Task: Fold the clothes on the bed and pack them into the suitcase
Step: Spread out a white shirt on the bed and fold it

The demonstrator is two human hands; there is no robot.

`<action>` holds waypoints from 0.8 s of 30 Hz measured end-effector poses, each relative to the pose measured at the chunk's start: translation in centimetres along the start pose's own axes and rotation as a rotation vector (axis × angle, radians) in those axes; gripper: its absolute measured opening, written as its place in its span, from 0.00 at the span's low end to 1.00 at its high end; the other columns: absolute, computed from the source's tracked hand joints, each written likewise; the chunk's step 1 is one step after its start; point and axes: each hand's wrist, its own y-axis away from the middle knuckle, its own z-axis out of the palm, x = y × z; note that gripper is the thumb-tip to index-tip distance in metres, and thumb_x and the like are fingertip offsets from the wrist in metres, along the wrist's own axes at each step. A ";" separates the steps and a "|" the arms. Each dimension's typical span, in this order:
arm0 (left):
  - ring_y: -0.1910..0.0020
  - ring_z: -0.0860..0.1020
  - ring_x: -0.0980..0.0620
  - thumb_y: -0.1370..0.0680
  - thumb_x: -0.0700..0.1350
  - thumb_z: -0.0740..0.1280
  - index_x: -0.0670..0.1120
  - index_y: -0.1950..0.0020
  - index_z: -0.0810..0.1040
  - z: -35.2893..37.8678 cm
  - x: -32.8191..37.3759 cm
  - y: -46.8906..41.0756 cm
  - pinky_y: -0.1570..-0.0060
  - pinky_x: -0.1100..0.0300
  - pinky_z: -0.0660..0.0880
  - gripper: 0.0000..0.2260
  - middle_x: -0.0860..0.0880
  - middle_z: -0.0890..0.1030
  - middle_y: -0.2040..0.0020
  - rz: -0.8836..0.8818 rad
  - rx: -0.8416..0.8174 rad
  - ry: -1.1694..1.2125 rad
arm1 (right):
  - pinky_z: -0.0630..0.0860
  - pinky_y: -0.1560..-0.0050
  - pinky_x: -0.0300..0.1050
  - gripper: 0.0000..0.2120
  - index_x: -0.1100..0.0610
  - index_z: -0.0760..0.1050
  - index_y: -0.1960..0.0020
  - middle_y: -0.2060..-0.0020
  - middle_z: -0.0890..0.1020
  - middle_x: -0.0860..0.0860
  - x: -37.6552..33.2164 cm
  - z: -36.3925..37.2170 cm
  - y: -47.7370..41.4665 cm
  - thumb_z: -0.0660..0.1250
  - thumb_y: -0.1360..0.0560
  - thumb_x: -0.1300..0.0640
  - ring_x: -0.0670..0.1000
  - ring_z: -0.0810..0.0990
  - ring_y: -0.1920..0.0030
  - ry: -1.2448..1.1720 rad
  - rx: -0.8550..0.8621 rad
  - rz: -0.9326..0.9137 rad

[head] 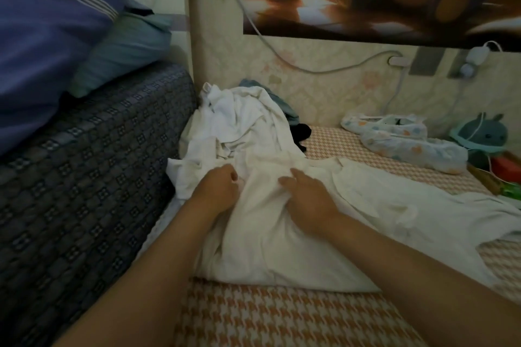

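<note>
A large white garment [282, 239] lies spread across the bed's orange houndstooth sheet [282, 315]. My left hand [218, 187] has its fingers curled into the white cloth near the garment's upper left part. My right hand [308, 200] lies on the cloth beside it, fingers stretched forward and pressing down. Behind them a crumpled heap of white clothes [236, 121] is piled in the corner, with a blue-grey piece [282, 104] and a black piece [301, 132] behind it. No suitcase shows.
A dark patterned mattress edge [84, 177] rises at the left, bearing a blue pillow [42, 36] and a teal pillow [124, 51]. Against the wall at the right lie patterned plastic-wrapped bundles [408, 141] and a teal plush toy [482, 135]. Cables [324, 70] hang along the wall.
</note>
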 end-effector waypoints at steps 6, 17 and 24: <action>0.53 0.78 0.45 0.21 0.52 0.64 0.45 0.57 0.72 -2.3 0.9 8.0 0.59 0.58 0.69 0.12 0.48 0.75 0.61 -0.069 -0.209 -0.166 | 0.62 0.28 0.46 0.23 0.51 0.64 0.24 0.25 0.66 0.51 -3.7 -1.2 6.5 0.59 0.18 0.51 0.52 0.67 0.28 -0.046 -0.161 -0.192; 0.52 0.76 0.41 0.18 0.42 0.56 0.41 0.48 0.73 -5.1 1.2 13.2 0.57 0.53 0.71 0.08 0.41 0.77 0.50 -0.522 0.249 0.295 | 0.72 0.49 0.43 0.10 0.52 0.79 0.49 0.48 0.79 0.47 -5.0 -2.0 13.3 0.65 0.21 0.47 0.50 0.78 0.48 -0.052 -0.108 -0.086; 0.32 0.66 0.45 0.16 0.48 0.52 0.40 0.27 0.67 -4.2 -0.9 15.6 0.31 0.64 0.59 0.20 0.47 0.69 0.31 -0.368 0.283 0.277 | 0.71 0.50 0.45 0.08 0.52 0.75 0.47 0.49 0.78 0.48 -5.7 -2.1 13.7 0.61 0.19 0.49 0.51 0.76 0.50 -0.014 -0.041 -0.252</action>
